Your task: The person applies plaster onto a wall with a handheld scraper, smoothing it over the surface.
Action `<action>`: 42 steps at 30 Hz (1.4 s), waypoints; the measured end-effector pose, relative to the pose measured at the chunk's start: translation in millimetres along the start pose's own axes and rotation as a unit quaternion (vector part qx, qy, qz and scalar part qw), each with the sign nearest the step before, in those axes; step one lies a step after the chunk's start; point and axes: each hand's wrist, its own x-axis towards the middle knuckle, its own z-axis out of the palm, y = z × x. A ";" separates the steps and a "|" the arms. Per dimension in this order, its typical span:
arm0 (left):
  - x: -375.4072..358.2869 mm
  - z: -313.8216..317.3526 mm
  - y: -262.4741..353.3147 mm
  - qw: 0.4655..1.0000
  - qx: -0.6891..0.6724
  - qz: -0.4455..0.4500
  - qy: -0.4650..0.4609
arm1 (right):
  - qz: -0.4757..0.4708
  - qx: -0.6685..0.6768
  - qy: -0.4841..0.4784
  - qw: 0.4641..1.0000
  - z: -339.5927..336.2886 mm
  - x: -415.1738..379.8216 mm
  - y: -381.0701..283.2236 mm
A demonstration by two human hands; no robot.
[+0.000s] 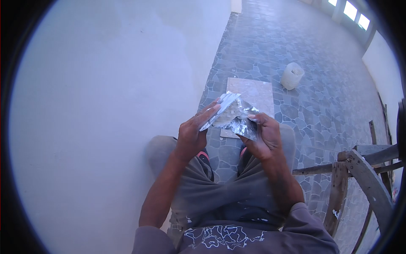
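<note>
Between my two hands is a piece of crumpled silver foil, with a whitish, dusty patch in its middle. My left hand grips its left side, fingers stretched along the folded edge and the thumb underneath. On the opposite side, my right hand pinches the foil between thumb and fingers. Whitish dust marks the fingertips. The foil is held above a pale square tile on the floor and hides part of it.
A plain pale wall rises close on the left. Grey stone-patterned floor stretches ahead. A whitish plastic container stands beyond the tile to the right. Rough wooden framing stands close at the right. My bent knees flank the tile.
</note>
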 end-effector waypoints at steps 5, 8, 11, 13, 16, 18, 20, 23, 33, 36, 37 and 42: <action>-1.3 -0.5 -0.3 1.000 0.003 -0.004 -0.001 | -0.006 -0.015 0.005 1.000 3.9 -1.4 0.8; -1.9 -0.2 -0.3 1.000 0.004 -0.011 -0.001 | -0.006 -0.013 0.022 1.000 0.7 0.6 0.9; -2.8 0.4 -1.5 1.000 -0.003 -0.005 0.006 | 0.000 -0.002 0.004 1.000 2.3 0.6 1.1; -3.0 0.9 -2.3 1.000 -0.016 0.002 0.010 | 0.000 -0.002 0.008 1.000 1.5 1.1 1.0; -2.5 -0.1 -1.2 1.000 -0.009 0.004 0.009 | -0.003 -0.007 0.015 1.000 1.9 2.0 2.1; -2.6 -1.0 0.3 1.000 -0.003 -0.006 0.006 | -0.005 0.008 0.011 1.000 -0.7 3.1 2.2; -2.2 -1.3 1.6 1.000 0.001 -0.013 0.003 | -0.003 0.044 -0.003 0.999 -6.5 5.2 1.7; -2.6 -1.0 2.3 1.000 0.000 -0.016 0.004 | -0.015 0.025 0.015 0.999 -3.3 4.8 3.1; -11.4 2.7 -5.6 1.000 -0.004 -0.014 0.022 | -0.016 -0.003 0.017 1.000 0.1 5.1 2.2; -18.2 2.5 -2.9 0.998 -0.011 -0.054 0.011 | -0.057 -0.002 0.026 0.998 16.3 -2.1 -11.0; -19.7 2.7 -2.0 0.998 -0.014 -0.058 -0.009 | -0.065 0.007 0.011 0.998 18.9 -4.4 -16.1; -27.2 9.8 2.0 0.991 -0.014 -0.114 -0.074 | -0.172 -0.012 0.010 0.985 22.5 -14.5 -50.6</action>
